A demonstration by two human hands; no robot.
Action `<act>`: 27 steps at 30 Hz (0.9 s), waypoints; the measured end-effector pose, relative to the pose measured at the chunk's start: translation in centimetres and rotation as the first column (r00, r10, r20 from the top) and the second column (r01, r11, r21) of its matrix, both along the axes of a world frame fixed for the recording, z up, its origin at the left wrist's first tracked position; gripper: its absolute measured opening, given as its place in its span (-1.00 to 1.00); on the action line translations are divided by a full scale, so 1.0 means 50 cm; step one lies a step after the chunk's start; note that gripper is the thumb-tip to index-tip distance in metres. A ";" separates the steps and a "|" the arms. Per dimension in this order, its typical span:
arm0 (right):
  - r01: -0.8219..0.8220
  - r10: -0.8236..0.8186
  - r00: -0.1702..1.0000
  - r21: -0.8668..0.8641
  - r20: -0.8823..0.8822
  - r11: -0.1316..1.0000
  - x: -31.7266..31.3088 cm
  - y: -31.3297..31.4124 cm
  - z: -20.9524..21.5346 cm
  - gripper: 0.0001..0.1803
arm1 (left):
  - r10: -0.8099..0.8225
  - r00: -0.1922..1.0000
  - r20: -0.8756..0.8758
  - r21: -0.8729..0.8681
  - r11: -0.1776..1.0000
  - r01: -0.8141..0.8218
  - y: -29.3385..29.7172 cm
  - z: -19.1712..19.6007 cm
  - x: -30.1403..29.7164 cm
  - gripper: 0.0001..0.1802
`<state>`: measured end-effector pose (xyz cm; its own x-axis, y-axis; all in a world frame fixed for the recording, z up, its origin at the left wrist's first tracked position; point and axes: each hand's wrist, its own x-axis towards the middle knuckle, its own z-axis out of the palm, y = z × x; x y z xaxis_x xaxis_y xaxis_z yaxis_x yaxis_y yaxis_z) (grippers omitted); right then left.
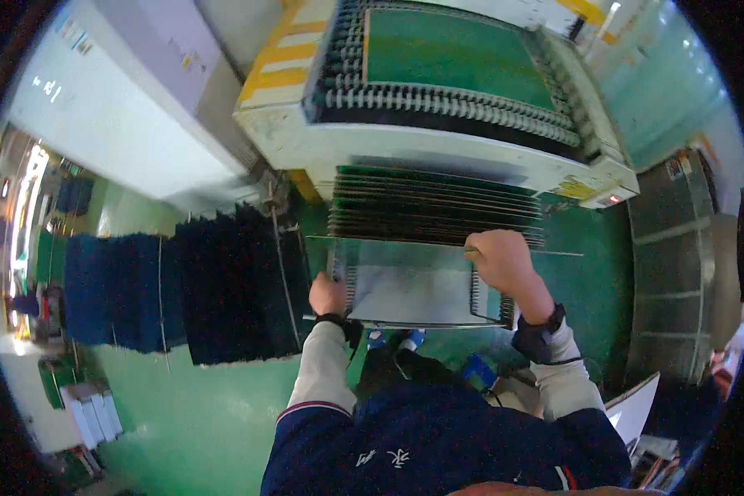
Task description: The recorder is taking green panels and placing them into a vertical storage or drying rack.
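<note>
A wire rack stands in front of me, with several thin dark green panels upright in a row in its far part. My right hand is closed at the right end of the nearest panel's upper edge, thumb and fingers pinched there. My left hand is curled at the rack's left side; what its fingers hold is hidden. Between my hands a pale grey sheet-like surface shows in the near part of the rack, with coiled wire slots along both sides.
Beyond the rack, a roller conveyor machine carries a large green panel. Racks of dark blue panels stand to the left, beside a white cabinet. A metal-framed unit is at the right, a blue object near my legs.
</note>
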<state>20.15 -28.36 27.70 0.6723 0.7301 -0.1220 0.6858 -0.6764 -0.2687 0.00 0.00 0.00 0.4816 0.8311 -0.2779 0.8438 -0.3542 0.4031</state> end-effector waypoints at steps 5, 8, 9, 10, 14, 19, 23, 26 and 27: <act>0.068 -0.078 0.996 0.173 0.047 0.983 0.027 -0.089 0.190 -0.77 | 0.035 0.999 0.008 0.021 0.999 -0.035 -0.037 0.024 -0.004 -0.59; 0.296 -0.188 0.948 0.496 -0.257 0.816 0.062 -0.216 0.220 -0.76 | 0.014 1.000 0.008 0.051 0.999 -0.014 -0.040 0.041 0.016 -0.60; 0.410 -0.218 0.903 0.589 -0.371 0.696 0.067 -0.231 0.214 -0.75 | 0.025 1.000 0.014 0.060 0.998 -0.026 -0.029 0.033 0.008 -0.61; 0.521 -0.231 0.845 0.645 -0.482 0.559 0.060 -0.250 0.209 -0.74 | 0.033 0.999 0.020 0.059 0.998 -0.034 -0.022 0.023 0.000 -0.61; 0.711 -0.021 0.692 0.675 -0.722 0.197 0.048 -0.338 0.100 -0.56 | 0.012 0.999 0.036 0.056 0.998 -0.014 -0.027 0.004 -0.008 -0.60; 0.874 0.257 0.408 0.456 -0.876 0.169 -0.016 -0.320 -0.037 -0.53 | -0.026 0.999 0.042 0.036 0.999 0.024 -0.021 0.005 -0.015 -0.59; 0.964 0.354 0.252 0.267 -0.901 -0.007 -0.051 -0.232 -0.074 -0.60 | 0.011 0.999 0.047 0.027 1.000 -0.012 -0.008 0.001 -0.024 -0.60; 0.993 0.419 0.117 0.111 -0.901 -0.038 -0.046 -0.226 -0.122 -0.65 | 0.007 1.000 0.023 0.047 0.999 -0.009 -0.025 0.014 -0.004 -0.64; 0.997 0.440 0.080 0.077 -0.894 -0.024 -0.042 -0.220 -0.138 -0.66 | -0.003 0.999 0.034 0.071 0.997 0.001 -0.033 0.017 -0.003 -0.64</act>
<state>18.04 -39.37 20.81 0.7799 0.3881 -0.4911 -0.6228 0.5594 -0.5470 -0.15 -1.63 0.84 0.4917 0.8472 -0.2012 0.8291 -0.3849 0.4055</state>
